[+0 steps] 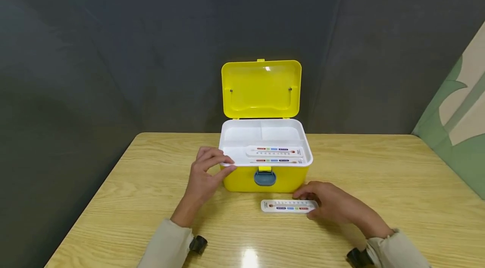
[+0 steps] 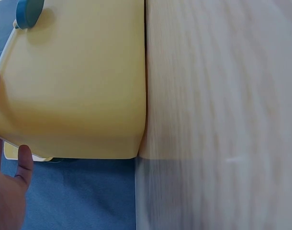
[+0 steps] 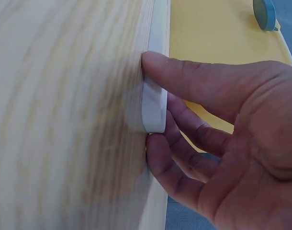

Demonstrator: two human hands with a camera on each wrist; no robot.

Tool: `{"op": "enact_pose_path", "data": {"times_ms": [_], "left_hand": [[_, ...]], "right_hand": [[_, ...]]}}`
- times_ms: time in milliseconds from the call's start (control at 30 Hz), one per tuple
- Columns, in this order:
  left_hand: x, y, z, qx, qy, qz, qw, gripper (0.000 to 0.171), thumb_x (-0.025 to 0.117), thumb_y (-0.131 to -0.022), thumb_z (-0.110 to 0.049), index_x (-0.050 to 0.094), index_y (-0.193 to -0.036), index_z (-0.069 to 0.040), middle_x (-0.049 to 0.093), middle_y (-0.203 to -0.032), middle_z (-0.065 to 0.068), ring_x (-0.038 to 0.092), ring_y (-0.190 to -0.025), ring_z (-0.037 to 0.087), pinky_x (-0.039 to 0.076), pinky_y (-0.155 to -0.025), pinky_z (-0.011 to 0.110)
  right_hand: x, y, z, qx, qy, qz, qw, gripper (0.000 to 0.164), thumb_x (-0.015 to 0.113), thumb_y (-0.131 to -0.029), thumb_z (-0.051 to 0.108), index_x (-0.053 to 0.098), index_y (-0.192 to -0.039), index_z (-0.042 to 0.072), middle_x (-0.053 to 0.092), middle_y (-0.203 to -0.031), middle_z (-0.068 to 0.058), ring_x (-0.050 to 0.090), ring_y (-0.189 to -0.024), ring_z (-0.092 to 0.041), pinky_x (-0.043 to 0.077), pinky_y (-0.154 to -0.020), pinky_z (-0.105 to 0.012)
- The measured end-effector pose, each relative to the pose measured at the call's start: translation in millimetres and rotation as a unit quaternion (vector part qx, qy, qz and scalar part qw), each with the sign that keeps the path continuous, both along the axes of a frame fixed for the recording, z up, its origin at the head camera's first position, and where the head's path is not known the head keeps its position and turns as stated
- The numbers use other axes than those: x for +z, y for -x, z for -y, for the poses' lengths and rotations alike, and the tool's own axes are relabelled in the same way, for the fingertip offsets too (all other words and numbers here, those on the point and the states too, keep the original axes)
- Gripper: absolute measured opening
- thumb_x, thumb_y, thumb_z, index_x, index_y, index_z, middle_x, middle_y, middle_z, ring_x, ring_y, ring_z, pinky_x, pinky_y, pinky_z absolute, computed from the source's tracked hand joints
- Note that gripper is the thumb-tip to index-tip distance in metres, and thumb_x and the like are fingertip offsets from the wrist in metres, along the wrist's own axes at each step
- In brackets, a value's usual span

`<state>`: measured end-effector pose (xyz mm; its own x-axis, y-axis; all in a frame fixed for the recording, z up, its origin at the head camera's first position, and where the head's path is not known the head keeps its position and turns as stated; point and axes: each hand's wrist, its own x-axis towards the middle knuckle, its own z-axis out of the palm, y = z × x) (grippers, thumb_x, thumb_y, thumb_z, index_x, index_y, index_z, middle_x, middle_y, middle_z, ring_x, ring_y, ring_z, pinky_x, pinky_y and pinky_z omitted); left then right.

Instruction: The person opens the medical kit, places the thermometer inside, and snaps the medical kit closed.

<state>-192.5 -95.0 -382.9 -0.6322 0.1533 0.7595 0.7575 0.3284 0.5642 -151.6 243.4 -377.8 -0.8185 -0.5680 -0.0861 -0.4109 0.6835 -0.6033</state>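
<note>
Plainly, the right hand (image 1: 333, 202) pinches one end of a white thermometer (image 1: 282, 207), thumb on one long edge and fingers on the other, so that end is partly covered. The thermometer lies on the wooden table (image 1: 125, 200), just in front of a yellow box (image 1: 242, 181); its printed words are too small to read. In the right wrist view only a short, pale stretch of it shows beside the thumb, its markings out of sight. The left hand (image 1: 206, 171) is well apart from the right, at the box's front left corner, thumb by the front rim and fingers over the edge of the white tray (image 1: 280, 132). Whether it grips that rim or merely rests there I cannot tell, since the left wrist view cuts off most of the hand. Two more thermometers (image 1: 265, 154) lie in the tray's long front compartment, the nearer one partly hidden by the front rim; behind them are two smaller compartments. The yellow lid (image 1: 261, 91) stands raised at the back, and a grey-blue clasp (image 1: 265, 178) sits on the front, cut by the top edge in the left wrist view. Both light sleeves (image 1: 166, 245) run out of the head view, with black devices (image 1: 198, 245) at the wrists.
</note>
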Motion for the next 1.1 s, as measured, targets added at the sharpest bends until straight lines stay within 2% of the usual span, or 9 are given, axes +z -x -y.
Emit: {"op": "enact_pose_path", "data": {"times_ms": [233,500,867,1100], "left_hand": [[-1.7,0.7,-0.7,0.000,-0.001,0.015,0.9999,0.014,0.083,-0.077,-0.005,0.078,-0.087,-0.012,0.065,-0.088,0.000,0.048,-0.098,0.018,0.042,-0.087,0.026],[-2.3,0.4,-0.3,0.001,-0.001,0.010,0.9999,0.014,0.083,-0.077,-0.005,0.078,-0.088,-0.012,0.066,-0.088,0.000,0.048,-0.097,0.018,0.042,-0.086,0.027],[-1.0,0.4,-0.5,-0.002,0.000,-0.004,1.0000,0.015,0.083,-0.077,-0.004,0.078,-0.087,-0.012,0.066,-0.087,0.000,0.048,-0.097,0.019,0.042,-0.085,0.028],[-2.3,0.2,0.0,-0.001,0.002,0.011,0.9999,0.013,0.083,-0.078,-0.006,0.078,-0.088,-0.013,0.066,-0.088,0.000,0.048,-0.097,0.019,0.042,-0.085,0.029]], "right_hand": [[-1.1,-0.6,-1.9,0.002,0.009,0.008,1.000,0.038,0.082,-0.079,0.010,0.068,-0.115,0.013,0.064,-0.103,0.007,0.052,-0.088,-0.002,0.047,-0.077,-0.022],[-3.1,-0.4,-2.6,0.005,0.000,0.012,1.000,0.038,0.082,-0.080,0.013,0.068,-0.115,0.019,0.063,-0.105,0.007,0.053,-0.089,-0.003,0.048,-0.079,-0.022],[-4.9,-0.8,-1.7,0.005,0.021,0.021,1.000,0.040,0.083,-0.080,0.019,0.067,-0.117,0.014,0.063,-0.108,0.003,0.052,-0.090,-0.002,0.048,-0.078,-0.021],[-4.5,-0.9,-1.1,0.003,0.006,-0.004,1.000,0.035,0.081,-0.083,0.022,0.068,-0.115,0.020,0.063,-0.108,0.006,0.053,-0.091,-0.001,0.048,-0.080,-0.022]]}}
